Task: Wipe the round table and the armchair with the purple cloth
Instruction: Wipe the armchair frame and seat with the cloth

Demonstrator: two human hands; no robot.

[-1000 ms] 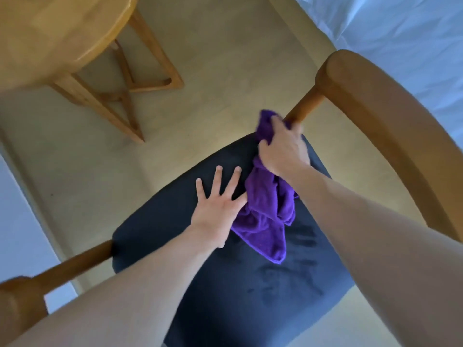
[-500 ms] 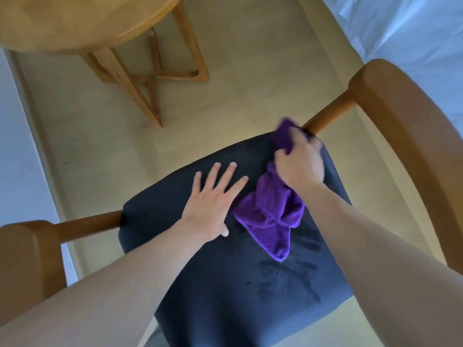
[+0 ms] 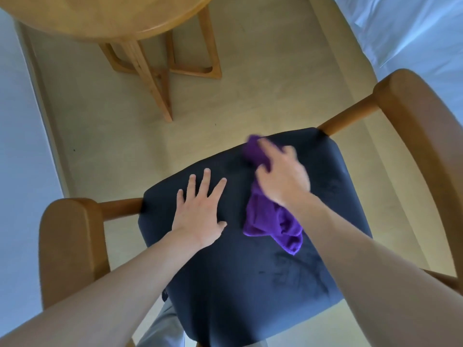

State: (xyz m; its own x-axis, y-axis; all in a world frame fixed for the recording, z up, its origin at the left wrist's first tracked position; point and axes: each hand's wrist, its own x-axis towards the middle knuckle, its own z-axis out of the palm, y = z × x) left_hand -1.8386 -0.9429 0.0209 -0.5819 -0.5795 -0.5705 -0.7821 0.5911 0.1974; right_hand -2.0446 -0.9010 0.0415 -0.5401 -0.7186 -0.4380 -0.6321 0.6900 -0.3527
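While the right hand [image 3: 283, 179] bunches the purple cloth [image 3: 271, 219] against the dark seat cushion [image 3: 250, 284] of the armchair [image 3: 421, 151], most of the cloth trails from under the palm back toward the wrist, lying crumpled on the cushion just below the grip; a smaller blurred tuft pokes out past the fingertips on the far side. Right hand: fingers curled over the cloth, grasping it, knuckles up, motion-blurred so exact finger placement hard to read. Left hand [image 3: 200, 211] sits just beside the grip, to its left, flat on the cushion, fingers straight and spread, palm pressing down, holding nothing, not touching the cloth. Far-right corner of the cushion and the wooden rail of the right armrest lie just beyond the grip; the left armrest [image 3: 70, 246] is well apart, past the flat hand. Round table [image 3: 105, 16] is well apart from the grip, up and to the left, only part of its top and crossed legs in frame, rest cut off. Faint dark streaks on the cushion nearer than the cloth, unclear what they are. Cloth under the right palm hidden. White bedding [image 3: 413, 33] at far right, cropped. Pale floor [image 3: 250, 96] beneath everything.
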